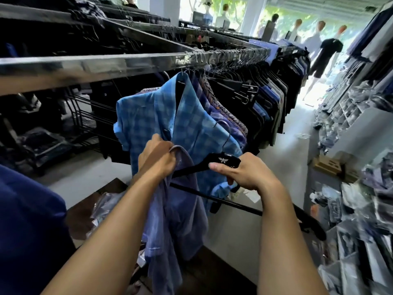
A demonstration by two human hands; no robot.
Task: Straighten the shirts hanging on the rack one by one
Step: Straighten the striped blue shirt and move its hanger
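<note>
**Both hands full at the rack**

The steel rail (106, 64) of the rack runs above and beyond my fingers, from the far left away to the right. A packed row of dark shirts (265, 96) hangs from it past my right hand. Nearest of that row, a blue checked shirt (148, 116) hangs on the rail just behind my left knuckles. A faded blue shirt (176, 220) is off the rail and drops from my left hand (157, 160) down between my forearms. My left fingers are bunched tight round its collar. My right hand (244, 173) is clenched on a black hanger (225, 160), thumb laid along its top edge. Its wire hook (226, 135) stands up just above my fingers, and one arm points toward the collar in my left hand.
</note>
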